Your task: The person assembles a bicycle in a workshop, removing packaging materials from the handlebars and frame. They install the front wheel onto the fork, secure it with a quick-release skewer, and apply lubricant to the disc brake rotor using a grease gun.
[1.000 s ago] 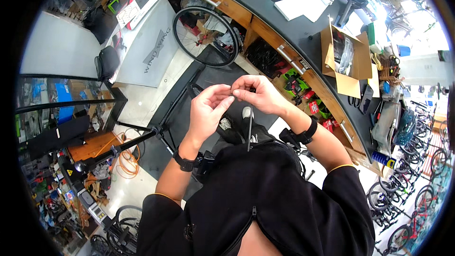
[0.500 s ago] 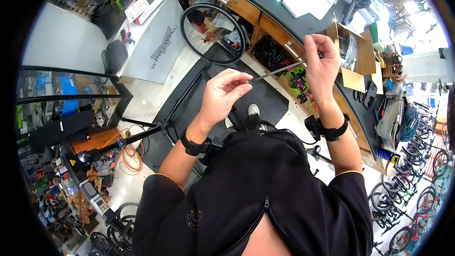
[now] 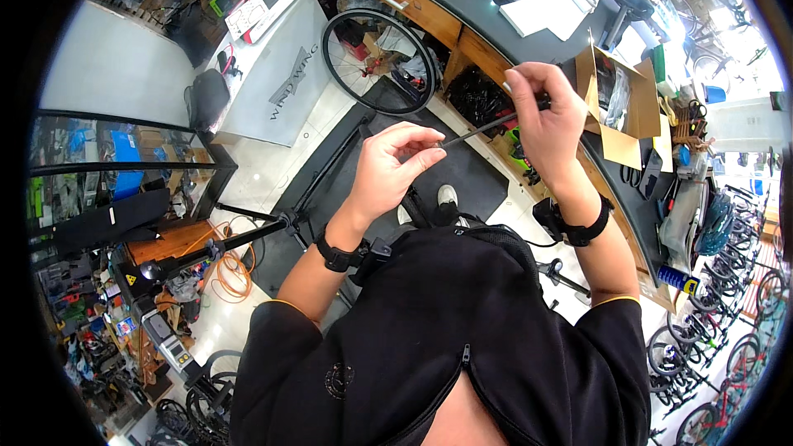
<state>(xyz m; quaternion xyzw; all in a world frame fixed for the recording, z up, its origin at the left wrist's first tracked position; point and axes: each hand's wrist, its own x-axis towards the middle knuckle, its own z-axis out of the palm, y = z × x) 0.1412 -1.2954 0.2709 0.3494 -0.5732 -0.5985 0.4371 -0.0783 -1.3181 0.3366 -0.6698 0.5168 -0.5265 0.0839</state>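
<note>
A thin dark rod [image 3: 479,130], its exact kind unclear, slants across the space between my two hands. My right hand [image 3: 547,124] is closed around its upper right end, with the thumb raised along the fingers. At the lower left end, the thumb and forefinger of my left hand [image 3: 387,165] pinch together at the rod's tip. Whether a small part also sits between those fingertips cannot be made out. Both hands are in the air in front of my body, above the dark floor mat [image 3: 347,167].
A dark-topped workbench [image 3: 462,12] with wooden drawers curves along the far and right side, bearing an opened cardboard box [image 3: 644,107]. A bicycle wheel [image 3: 429,74] leans against it. To the left stand a grey cabinet [image 3: 289,87] and a black repair stand arm [image 3: 194,260]. Bicycles line the right.
My right hand has come slightly left with the rod, bringing its tip to the left fingertips. The left thumb and forefinger have closed at that tip. The view has shifted slightly.
</note>
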